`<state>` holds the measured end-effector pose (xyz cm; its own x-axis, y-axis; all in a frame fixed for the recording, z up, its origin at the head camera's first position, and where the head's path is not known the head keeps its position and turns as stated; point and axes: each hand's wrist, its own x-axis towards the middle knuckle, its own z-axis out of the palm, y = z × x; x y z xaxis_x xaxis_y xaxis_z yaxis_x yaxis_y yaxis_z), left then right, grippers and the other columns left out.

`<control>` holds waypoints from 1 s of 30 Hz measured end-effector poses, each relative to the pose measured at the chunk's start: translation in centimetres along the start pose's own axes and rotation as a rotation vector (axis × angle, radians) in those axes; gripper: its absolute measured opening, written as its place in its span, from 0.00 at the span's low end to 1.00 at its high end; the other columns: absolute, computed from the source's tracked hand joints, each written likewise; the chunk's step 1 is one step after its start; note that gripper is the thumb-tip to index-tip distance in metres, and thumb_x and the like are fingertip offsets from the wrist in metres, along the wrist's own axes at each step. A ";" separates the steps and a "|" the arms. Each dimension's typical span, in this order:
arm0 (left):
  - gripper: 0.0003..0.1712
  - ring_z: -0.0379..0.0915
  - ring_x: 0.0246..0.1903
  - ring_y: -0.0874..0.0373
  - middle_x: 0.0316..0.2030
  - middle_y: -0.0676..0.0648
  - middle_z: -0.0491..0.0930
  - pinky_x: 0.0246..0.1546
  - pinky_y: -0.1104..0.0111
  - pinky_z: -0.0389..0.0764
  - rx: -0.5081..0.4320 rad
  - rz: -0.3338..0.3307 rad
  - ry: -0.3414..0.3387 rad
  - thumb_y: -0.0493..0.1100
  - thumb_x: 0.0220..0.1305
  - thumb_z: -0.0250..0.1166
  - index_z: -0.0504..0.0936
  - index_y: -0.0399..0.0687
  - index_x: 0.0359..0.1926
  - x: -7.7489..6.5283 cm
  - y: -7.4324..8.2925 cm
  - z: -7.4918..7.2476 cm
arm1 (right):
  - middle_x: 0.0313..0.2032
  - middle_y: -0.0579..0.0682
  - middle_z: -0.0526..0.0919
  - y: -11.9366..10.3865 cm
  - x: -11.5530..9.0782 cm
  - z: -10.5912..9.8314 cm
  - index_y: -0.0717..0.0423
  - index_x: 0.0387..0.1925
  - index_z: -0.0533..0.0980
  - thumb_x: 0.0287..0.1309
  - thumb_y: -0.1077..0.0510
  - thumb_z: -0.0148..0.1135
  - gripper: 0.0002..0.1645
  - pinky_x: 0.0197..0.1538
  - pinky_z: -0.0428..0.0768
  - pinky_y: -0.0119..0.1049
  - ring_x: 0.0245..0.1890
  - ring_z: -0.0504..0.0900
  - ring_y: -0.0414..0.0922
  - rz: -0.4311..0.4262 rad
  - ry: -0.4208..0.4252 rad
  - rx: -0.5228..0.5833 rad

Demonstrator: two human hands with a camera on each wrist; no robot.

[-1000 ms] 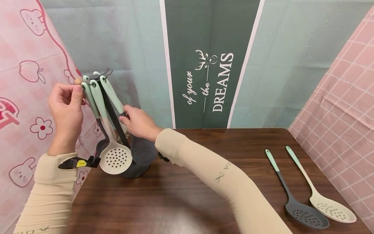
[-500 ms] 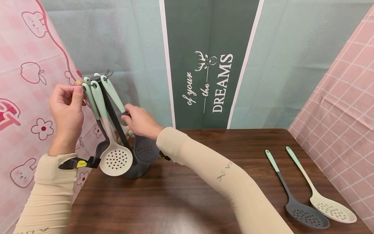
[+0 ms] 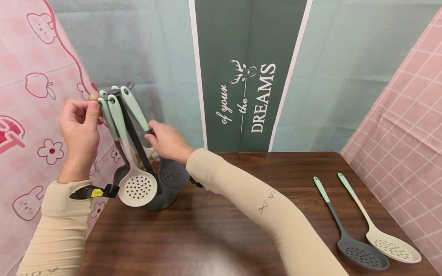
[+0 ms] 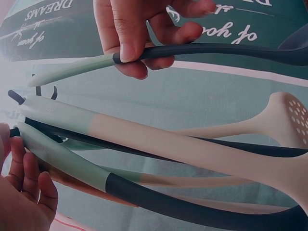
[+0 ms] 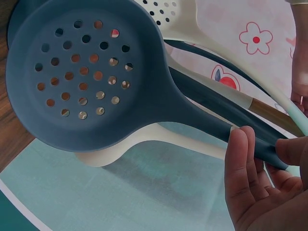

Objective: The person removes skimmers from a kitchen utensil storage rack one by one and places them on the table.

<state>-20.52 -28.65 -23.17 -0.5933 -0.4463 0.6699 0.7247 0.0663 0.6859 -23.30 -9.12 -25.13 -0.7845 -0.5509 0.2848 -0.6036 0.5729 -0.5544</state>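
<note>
My right hand [image 3: 169, 140] pinches the dark grey skimmer [image 3: 172, 175] at its handle, just below the mint green grip. In the right wrist view, its round, holed head [image 5: 86, 72] hangs tilted in front of the other utensils. At the left, my left hand [image 3: 81, 124] pinches a hook tip of the dark utensil rack [image 3: 164, 201], beside the top of a mint-handled utensil. A cream skimmer [image 3: 137, 188] hangs at the rack's front. In the left wrist view, the dark skimmer's green handle end [image 4: 48, 76] lies right by a black hook.
Several more utensils hang on the rack, including a dark-headed one [image 3: 121, 172] behind the cream skimmer. On the brown table [image 3: 221, 237], a dark slotted spoon [image 3: 362, 253] and a cream slotted spoon [image 3: 393, 247] lie at the right. Pink curtain [image 3: 31, 96] hangs close on the left.
My right hand has moved slightly right and up with the dark skimmer, and its handle top has shifted right, away from the rack's post. My left hand has stayed nearly still.
</note>
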 end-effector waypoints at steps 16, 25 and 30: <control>0.06 0.73 0.28 0.56 0.31 0.45 0.80 0.33 0.75 0.76 0.008 -0.002 0.004 0.32 0.68 0.64 0.82 0.44 0.34 0.1 0.0 0.1 | 0.32 0.47 0.74 0.3 -0.6 -0.8 0.56 0.43 0.72 0.76 0.55 0.54 0.07 0.33 0.69 0.28 0.30 0.73 0.41 -0.093 0.054 0.060; 0.06 0.72 0.28 0.56 0.30 0.45 0.80 0.32 0.75 0.76 0.000 -0.006 0.005 0.31 0.68 0.64 0.81 0.44 0.33 0.1 -0.1 0.0 | 0.30 0.49 0.74 1.2 -1.0 -1.7 0.57 0.39 0.70 0.76 0.56 0.54 0.09 0.33 0.68 0.28 0.29 0.72 0.43 -0.102 0.052 0.080; 0.06 0.73 0.28 0.56 0.30 0.46 0.81 0.32 0.75 0.76 0.001 -0.006 0.006 0.31 0.68 0.64 0.81 0.44 0.33 0.1 0.0 0.0 | 0.27 0.48 0.72 1.6 -1.2 -2.2 0.56 0.37 0.68 0.77 0.56 0.53 0.10 0.30 0.66 0.28 0.26 0.70 0.42 -0.079 0.041 0.082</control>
<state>-20.61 -28.66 -23.12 -0.5956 -0.4519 0.6641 0.7208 0.0642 0.6902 -23.65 -6.24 -24.60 -0.7409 -0.5661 0.3613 -0.6516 0.4757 -0.5909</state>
